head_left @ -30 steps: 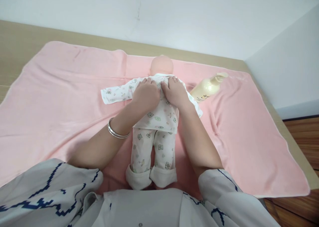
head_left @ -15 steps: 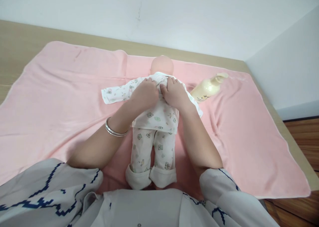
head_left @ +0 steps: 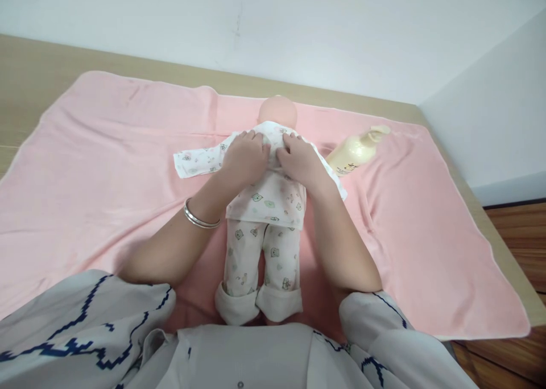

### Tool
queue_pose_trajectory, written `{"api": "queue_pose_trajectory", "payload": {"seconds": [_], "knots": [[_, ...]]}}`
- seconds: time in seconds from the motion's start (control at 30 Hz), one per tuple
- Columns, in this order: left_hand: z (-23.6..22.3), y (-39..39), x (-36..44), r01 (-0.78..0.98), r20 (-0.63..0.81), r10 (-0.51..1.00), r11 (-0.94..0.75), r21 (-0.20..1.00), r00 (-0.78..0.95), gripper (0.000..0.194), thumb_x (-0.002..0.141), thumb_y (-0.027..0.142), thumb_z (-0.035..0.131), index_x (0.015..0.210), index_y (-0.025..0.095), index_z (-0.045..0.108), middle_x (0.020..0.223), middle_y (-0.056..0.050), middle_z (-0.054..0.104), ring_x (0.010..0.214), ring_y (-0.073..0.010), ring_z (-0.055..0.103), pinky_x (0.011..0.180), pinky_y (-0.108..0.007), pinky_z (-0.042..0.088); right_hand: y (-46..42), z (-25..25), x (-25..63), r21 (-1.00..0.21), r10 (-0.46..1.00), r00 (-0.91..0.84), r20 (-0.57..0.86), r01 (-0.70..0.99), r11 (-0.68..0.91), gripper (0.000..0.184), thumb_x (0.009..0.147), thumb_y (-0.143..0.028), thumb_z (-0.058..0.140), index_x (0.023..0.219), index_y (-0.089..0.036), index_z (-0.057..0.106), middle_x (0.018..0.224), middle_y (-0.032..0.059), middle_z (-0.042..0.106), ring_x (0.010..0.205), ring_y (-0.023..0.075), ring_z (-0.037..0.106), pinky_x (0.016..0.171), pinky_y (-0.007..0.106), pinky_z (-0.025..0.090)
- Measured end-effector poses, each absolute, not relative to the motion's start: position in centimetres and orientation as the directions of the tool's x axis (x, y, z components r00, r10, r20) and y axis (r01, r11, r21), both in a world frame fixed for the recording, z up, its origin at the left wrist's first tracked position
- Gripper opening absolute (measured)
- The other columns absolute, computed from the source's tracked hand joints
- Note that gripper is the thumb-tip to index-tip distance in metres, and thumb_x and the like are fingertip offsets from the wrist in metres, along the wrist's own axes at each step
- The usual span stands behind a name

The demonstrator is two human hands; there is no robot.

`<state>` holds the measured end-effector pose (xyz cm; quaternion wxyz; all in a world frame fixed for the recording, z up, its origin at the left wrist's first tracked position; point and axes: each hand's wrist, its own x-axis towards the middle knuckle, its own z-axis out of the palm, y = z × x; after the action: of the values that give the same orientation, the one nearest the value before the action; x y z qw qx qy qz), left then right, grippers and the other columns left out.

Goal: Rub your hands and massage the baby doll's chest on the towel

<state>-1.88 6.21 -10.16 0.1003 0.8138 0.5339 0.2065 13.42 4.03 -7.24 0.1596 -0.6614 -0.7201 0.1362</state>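
Note:
A baby doll [head_left: 278, 111] lies stretched out in front of me, its head at the far end and no face showing. It wears a white printed shirt [head_left: 268, 202] and matching trousers [head_left: 243, 252] with turned-up cuffs. Flat on the left side of its upper body rests my left hand [head_left: 246, 158], fingers stretched toward the doll's shoulder. My right hand [head_left: 302, 158] lies on the other side, fingers extended and slightly bent. Both thumbs point inward, with a narrow strip of shirt between them. One sleeve spreads out to the left; the right sleeve is partly behind my forearm.
A pale yellow pump bottle [head_left: 352, 154] lies tilted to the right of the doll. Under everything is a pink blanket [head_left: 128, 150] with creases, spread over a wooden table [head_left: 38, 70]. A white wall [head_left: 319, 36] borders the far edge; brown wood flooring [head_left: 516, 230] shows at right.
My hands have moved slightly apart across the doll's upper body, the thumbs now further from each other. The shirt between them looks smoother. The doll and the bottle have stayed put.

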Motion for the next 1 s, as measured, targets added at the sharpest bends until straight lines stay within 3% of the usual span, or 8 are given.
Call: {"api": "queue_pose_trajectory", "payload": {"seconds": [0.17,0.33,0.4,0.5,0.67,0.8,0.9,1.0], "knots": [[-8.4,4.4,-1.5,0.821,0.193,0.892,-0.451,0.351,0.408,0.040,0.106,0.024,0.033,0.111,0.008,0.070,0.121,-0.021,0.072,0.123,-0.0339,0.065,0.115,-0.051,0.049,5.4,-8.6,14.1,-0.350,0.999,-0.025,0.024,0.936,0.032,0.054,0.103,-0.030,0.027,0.147,-0.009,0.051,0.160,0.0242,0.052,0.150,0.0396,0.047,0.124,0.065,0.035],[-8.7,6.4,-2.1,0.757,0.163,0.899,-0.431,0.491,0.407,0.034,0.100,0.016,0.036,0.086,0.018,0.067,0.105,-0.015,0.073,0.113,-0.0298,0.068,0.108,-0.047,0.053,3.5,-7.0,12.8,-0.278,0.996,-0.063,-0.061,0.960,0.044,0.066,0.105,-0.028,0.027,0.163,0.002,0.033,0.170,0.0266,0.041,0.159,0.0407,0.039,0.130,0.062,0.030],[-9.2,7.7,-2.8,0.710,0.116,0.910,-0.385,0.590,0.397,0.032,0.098,0.018,0.038,0.079,0.020,0.063,0.103,-0.012,0.074,0.105,-0.0263,0.068,0.102,-0.044,0.054,2.2,-6.2,11.9,-0.256,0.994,-0.076,-0.084,0.965,0.052,0.067,0.104,-0.027,0.028,0.164,0.004,0.031,0.168,0.0287,0.043,0.159,0.0412,0.038,0.128,0.060,0.035],[-10.0,8.9,-3.3,0.644,0.112,0.916,-0.354,0.678,0.385,0.028,0.098,0.020,0.038,0.083,0.022,0.062,0.106,-0.009,0.075,0.101,-0.0231,0.065,0.099,-0.040,0.054,0.8,-5.3,10.8,-0.230,0.995,-0.078,-0.067,0.971,0.060,0.064,0.103,-0.024,0.030,0.161,0.003,0.038,0.164,0.0308,0.048,0.157,0.0433,0.040,0.122,0.060,0.043],[-10.2,7.4,-2.3,0.757,0.226,0.910,-0.414,0.505,0.347,0.034,0.102,0.019,0.031,0.100,0.018,0.065,0.115,-0.017,0.073,0.114,-0.0290,0.065,0.113,-0.047,0.050,2.2,-5.8,11.5,-0.334,0.999,-0.029,-0.036,0.942,0.015,0.045,0.102,-0.024,0.032,0.132,-0.012,0.064,0.139,0.0223,0.069,0.132,0.0375,0.063,0.108,0.055,0.055],[-8.6,4.8,-1.4,0.819,0.190,0.911,-0.412,0.398,0.366,0.033,0.102,0.019,0.036,0.104,0.011,0.068,0.119,-0.022,0.071,0.122,-0.0344,0.065,0.114,-0.051,0.050,4.8,-7.7,13.1,-0.344,0.996,0.089,-0.004,0.935,-0.085,0.047,0.105,-0.028,0.026,0.124,-0.013,0.066,0.140,0.0230,0.068,0.135,0.0354,0.059,0.118,0.058,0.045],[-7.9,4.4,-1.4,0.803,0.158,0.907,-0.420,0.422,0.391,0.029,0.099,0.016,0.039,0.098,0.013,0.068,0.113,-0.020,0.073,0.119,-0.0326,0.067,0.112,-0.050,0.053,5.5,-8.8,13.5,-0.341,0.995,0.080,0.051,0.938,-0.058,0.050,0.107,-0.031,0.024,0.136,-0.011,0.060,0.152,0.0252,0.060,0.146,0.0370,0.050,0.124,0.064,0.035],[-8.8,5.7,-1.6,0.777,0.168,0.918,-0.393,0.491,0.358,0.030,0.100,0.018,0.038,0.097,0.017,0.069,0.114,-0.016,0.074,0.118,-0.0304,0.067,0.112,-0.048,0.053,4.4,-8.3,12.9,-0.320,0.998,0.057,0.030,0.946,-0.045,0.054,0.107,-0.032,0.026,0.147,-0.007,0.053,0.158,0.0267,0.055,0.149,0.0406,0.048,0.124,0.066,0.034]]}}
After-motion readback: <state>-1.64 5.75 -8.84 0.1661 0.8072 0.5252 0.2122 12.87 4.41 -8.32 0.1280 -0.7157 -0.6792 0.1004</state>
